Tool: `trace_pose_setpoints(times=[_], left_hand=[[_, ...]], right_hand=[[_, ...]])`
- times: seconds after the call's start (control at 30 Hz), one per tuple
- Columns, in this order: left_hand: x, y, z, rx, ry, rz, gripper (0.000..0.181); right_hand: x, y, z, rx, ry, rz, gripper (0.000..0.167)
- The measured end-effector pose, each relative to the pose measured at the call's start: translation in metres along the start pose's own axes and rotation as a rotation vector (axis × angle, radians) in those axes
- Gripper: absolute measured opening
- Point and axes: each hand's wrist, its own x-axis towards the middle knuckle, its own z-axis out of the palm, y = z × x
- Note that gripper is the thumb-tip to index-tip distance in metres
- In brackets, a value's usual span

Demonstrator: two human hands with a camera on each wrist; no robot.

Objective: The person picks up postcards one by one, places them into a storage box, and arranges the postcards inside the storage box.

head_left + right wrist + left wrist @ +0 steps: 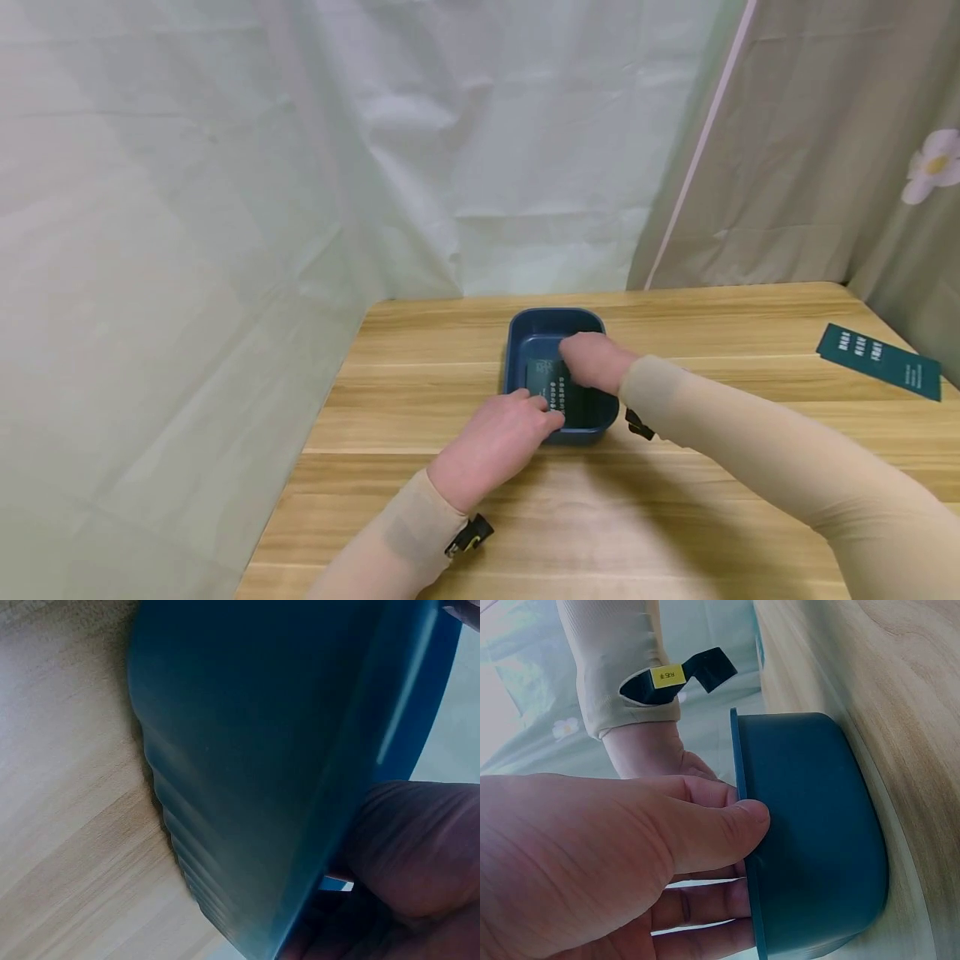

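Observation:
A dark blue plastic box (pixel 557 323) with rounded corners stands on the wooden table. Inside lies a dark green card (pixel 538 372) printed with white characters. My left hand (pixel 498 437) holds the box's near left rim; in the left wrist view the thumb presses the outer wall (pixel 817 825) while the other fingers reach inside. My right hand (pixel 596 360) dips into the box over its right rim, beside the card. Its fingertips are hidden, so whether they hold anything cannot be seen. The right wrist view is mostly filled by the box's ribbed outside (pixel 240 750).
Another dark green card (pixel 881 362) with white characters lies at the table's right side. The wooden tabletop (pixel 420 375) ends at a pale curtain (pixel 525 167) behind and to the left. Both wrists wear black straps over beige sleeves (pixel 780 442).

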Motion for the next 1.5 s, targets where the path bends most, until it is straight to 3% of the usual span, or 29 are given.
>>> trace_pose_setpoints(times=[0.6,0.8,0.93,1.2,1.5], left_hand=[[-0.001,-0.001,0.000,0.002,-0.022,-0.005,0.023],[0.000,-0.001,0.001,0.016,-0.016,0.000,0.020],[0.000,-0.001,0.001,0.006,-0.023,-0.006,0.022],[-0.001,0.000,0.000,0.002,-0.017,-0.003,0.020],[-0.001,-0.001,-0.001,0.004,-0.025,-0.007,0.022]], right_hand=[[0.023,0.001,0.010,0.002,-0.131,0.070,0.024],[0.024,-0.005,0.010,0.084,-0.185,0.160,0.065],[0.023,-0.007,0.013,0.105,-0.187,0.177,0.085],[0.012,-0.015,0.006,0.141,-0.183,0.165,0.087],[0.034,-0.002,0.027,0.164,-0.210,0.178,0.092]])
